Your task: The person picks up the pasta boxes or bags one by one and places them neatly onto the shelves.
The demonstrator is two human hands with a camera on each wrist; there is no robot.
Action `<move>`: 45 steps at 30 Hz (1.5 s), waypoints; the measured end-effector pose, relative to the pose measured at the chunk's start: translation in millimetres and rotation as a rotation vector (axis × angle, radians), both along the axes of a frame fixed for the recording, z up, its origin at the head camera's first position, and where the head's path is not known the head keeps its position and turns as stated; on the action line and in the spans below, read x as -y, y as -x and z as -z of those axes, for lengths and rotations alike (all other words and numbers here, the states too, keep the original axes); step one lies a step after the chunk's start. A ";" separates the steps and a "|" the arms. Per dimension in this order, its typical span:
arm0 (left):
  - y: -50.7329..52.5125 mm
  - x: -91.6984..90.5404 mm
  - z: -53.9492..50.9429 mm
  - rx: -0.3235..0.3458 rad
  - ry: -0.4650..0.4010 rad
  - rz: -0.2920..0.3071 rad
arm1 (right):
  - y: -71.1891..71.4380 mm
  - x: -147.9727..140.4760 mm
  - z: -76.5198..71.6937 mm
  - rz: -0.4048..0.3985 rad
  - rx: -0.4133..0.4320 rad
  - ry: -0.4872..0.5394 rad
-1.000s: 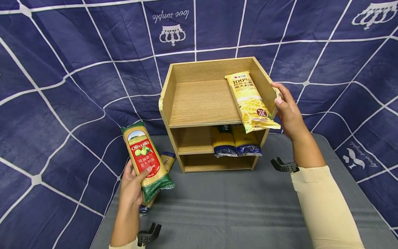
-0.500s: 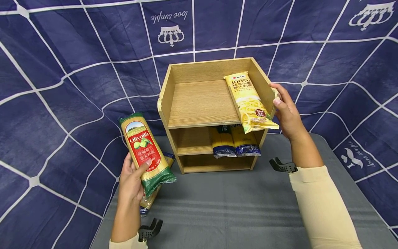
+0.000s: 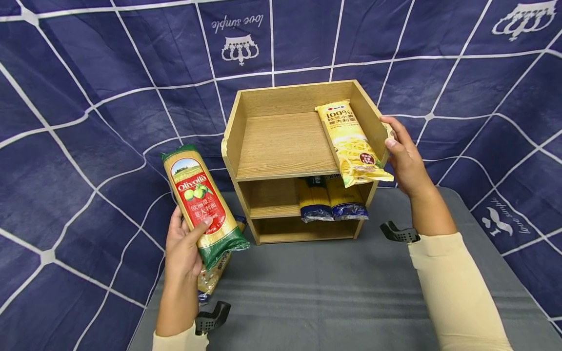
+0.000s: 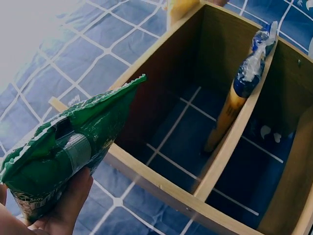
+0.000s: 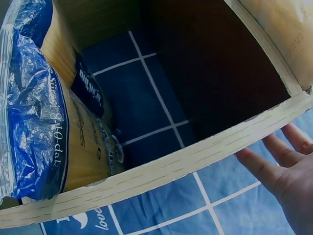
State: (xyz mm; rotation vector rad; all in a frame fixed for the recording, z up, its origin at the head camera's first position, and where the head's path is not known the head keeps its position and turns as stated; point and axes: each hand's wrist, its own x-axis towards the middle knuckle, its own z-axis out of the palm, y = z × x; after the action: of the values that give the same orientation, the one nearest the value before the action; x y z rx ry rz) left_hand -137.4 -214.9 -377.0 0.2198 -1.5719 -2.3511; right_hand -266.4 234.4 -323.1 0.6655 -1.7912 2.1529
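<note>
A long yellow-and-green plastic pasta pack with a red label (image 3: 206, 202) is pinched by the left hand (image 3: 183, 249), thumb on top, kinda tilted just left of the three-level light-wood shelf unit (image 3: 285, 146), whose right side's touched by the right hand's (image 3: 407, 165) slightly spread fingers.

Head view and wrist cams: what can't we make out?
Head: tabletop pack, partly behind the Olivoilà pack.
Head: far ends of the blue-ended packs, under the top shelf.
Left wrist: yellow pack, cut by top edge.
Right wrist: right hand, cut by right edge.
</note>
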 end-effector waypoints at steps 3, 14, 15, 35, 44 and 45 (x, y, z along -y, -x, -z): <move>0.3 -1.6 -2.7 -0.025 -0.002 0.000 | 0.0 0.0 0.0 0.001 0.003 -0.009; 1.8 -9.8 -14.9 -0.122 -0.006 0.017 | -0.7 -0.2 -0.4 0.002 -0.003 -0.012; 1.7 -10.3 -16.0 -0.129 -0.007 0.016 | -0.6 -0.1 -0.4 0.002 -0.003 -0.012; -0.5 -18.0 -30.0 -0.252 0.007 0.035 | 0.7 -0.1 1.2 -0.015 -0.013 0.015; -2.9 -22.0 -33.9 -0.299 0.004 0.053 | 0.4 -0.3 1.4 -0.014 -0.015 0.015; -3.0 -22.5 -34.0 -0.303 0.006 0.054 | 0.3 -0.4 1.5 -0.014 -0.014 0.015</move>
State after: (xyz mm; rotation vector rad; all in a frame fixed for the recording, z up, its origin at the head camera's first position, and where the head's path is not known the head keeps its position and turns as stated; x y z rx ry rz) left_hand -134.4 -192.4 -342.9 -0.1751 -1.4530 -2.2882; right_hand -266.7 234.8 -324.6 0.6899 -1.7660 2.1632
